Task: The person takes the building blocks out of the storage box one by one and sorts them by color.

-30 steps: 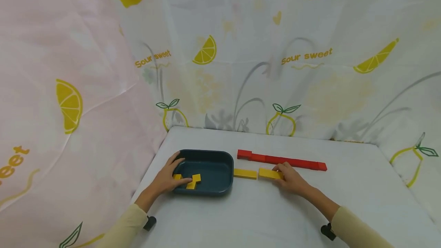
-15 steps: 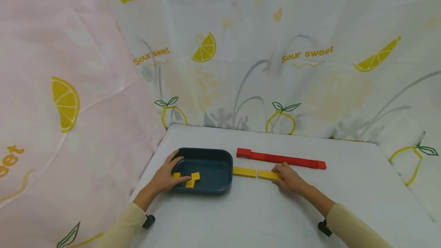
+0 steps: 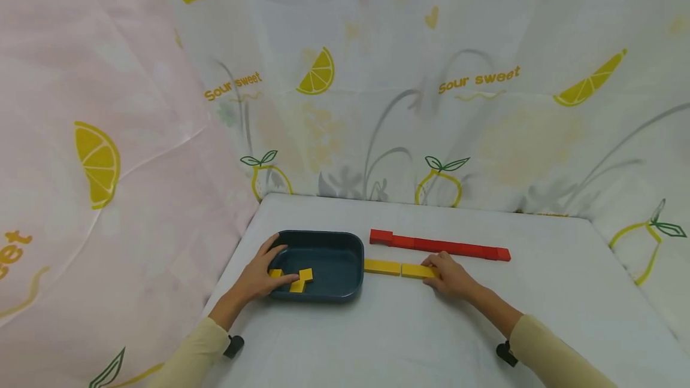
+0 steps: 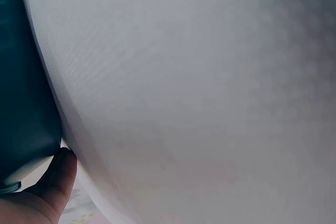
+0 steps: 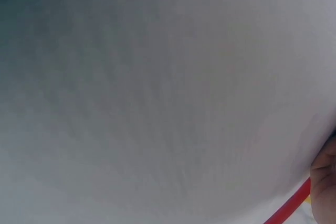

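At the left end of the dark teal tray [image 3: 334, 283], my left hand [image 3: 264, 274] grips the wall, its thumb reaching inside over the rim. Yellow blocks [image 3: 305, 275] lie in the tray near that thumb. My right hand [image 3: 451, 275] pinches the right end of a yellow bar [image 3: 416, 270] on the table. Another yellow bar [image 3: 381, 266] lies in line with it, a thin gap between them, its left end at the tray's right side. In the left wrist view, fingers [image 4: 62, 179] meet the tray's outer side. The right wrist view shows only part of the right hand [image 5: 324, 184].
Behind the yellow bars runs a row of red blocks [image 3: 453, 247], its left block [image 3: 381, 236] taller than the others. White cloth covers the table [image 3: 404, 340]. Lemon-printed curtains [image 3: 345, 106] hang at the back and left.
My right hand has slid its yellow bar left, narrowing the gap to the other yellow bar. That bar now lies lower, flat on the table. The left hand keeps its grip on the tray.
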`<control>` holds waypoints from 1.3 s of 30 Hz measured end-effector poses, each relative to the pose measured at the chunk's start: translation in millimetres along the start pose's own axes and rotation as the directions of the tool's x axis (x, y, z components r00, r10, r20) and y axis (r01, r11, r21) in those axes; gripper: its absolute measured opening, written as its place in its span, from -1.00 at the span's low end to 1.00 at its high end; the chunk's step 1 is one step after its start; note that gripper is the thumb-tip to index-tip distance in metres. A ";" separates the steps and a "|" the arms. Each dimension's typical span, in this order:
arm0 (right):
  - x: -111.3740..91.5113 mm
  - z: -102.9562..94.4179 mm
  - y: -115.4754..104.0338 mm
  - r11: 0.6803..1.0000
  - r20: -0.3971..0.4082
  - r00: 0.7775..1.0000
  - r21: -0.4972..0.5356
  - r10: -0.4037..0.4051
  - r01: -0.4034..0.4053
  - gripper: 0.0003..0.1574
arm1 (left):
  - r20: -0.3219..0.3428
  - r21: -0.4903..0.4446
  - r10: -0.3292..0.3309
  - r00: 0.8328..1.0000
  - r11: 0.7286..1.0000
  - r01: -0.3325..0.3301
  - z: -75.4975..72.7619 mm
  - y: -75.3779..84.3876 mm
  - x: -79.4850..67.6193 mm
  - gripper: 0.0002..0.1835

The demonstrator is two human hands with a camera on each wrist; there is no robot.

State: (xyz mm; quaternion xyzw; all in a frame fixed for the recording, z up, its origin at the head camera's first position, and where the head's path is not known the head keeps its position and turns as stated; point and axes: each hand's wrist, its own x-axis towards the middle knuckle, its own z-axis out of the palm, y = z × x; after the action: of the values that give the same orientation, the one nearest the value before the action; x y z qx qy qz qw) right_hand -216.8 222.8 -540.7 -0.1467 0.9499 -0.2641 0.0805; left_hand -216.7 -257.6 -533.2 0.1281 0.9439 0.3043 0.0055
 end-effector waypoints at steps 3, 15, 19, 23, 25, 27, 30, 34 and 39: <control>0.7 0.9 -0.7 1.000 0.001 1.000 0.007 0.012 -0.012 -0.59 | 0.001 -0.002 0.000 1.000 1.000 0.000 0.1 0.1 0.2 0.01; 0.8 3.0 -2.4 1.000 -0.011 1.000 -0.015 0.013 -0.013 -0.55 | -0.002 0.018 -0.003 1.000 1.000 0.003 0.8 0.5 1.3 0.01; 0.9 3.3 -3.0 1.000 -0.004 1.000 -0.008 0.026 -0.026 -0.55 | 0.001 0.020 -0.009 1.000 1.000 0.009 0.8 0.9 1.3 0.02; 0.7 4.2 -3.9 0.999 0.001 0.999 -0.001 0.037 -0.037 -0.56 | 0.003 0.021 -0.007 1.000 1.000 0.007 1.5 0.3 0.3 0.01; 0.8 4.7 -4.5 0.999 -0.001 0.999 0.000 0.041 -0.041 -0.56 | 0.000 0.021 -0.003 1.000 1.000 0.003 1.6 0.2 -0.2 0.01; 0.7 5.4 -5.4 0.999 -0.005 0.999 -0.001 0.043 -0.043 -0.56 | -0.006 0.019 0.001 1.000 1.000 -0.001 1.6 0.1 -0.7 0.01; 0.2 6.2 -6.9 0.999 -0.009 0.999 -0.003 0.044 -0.044 -0.56 | -0.010 0.011 -0.005 1.000 1.000 0.005 1.5 0.4 -1.5 0.01; -0.6 6.4 -7.9 0.999 -0.006 0.999 -0.009 0.049 -0.049 -0.54 | -0.009 0.012 -0.008 1.000 1.000 0.008 1.9 0.2 -1.5 0.02; -0.1 5.7 -7.0 0.999 -0.005 0.999 -0.017 0.039 -0.039 -0.54 | -0.001 0.003 -0.012 1.000 1.000 0.012 0.4 1.1 -0.6 0.03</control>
State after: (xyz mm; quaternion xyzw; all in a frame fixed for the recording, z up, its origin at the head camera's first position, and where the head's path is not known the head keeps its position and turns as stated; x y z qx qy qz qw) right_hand -213.7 214.4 -541.9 -0.1282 0.9550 -0.2546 0.0822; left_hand -215.8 -256.7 -532.9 0.1224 0.9451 0.3029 0.0068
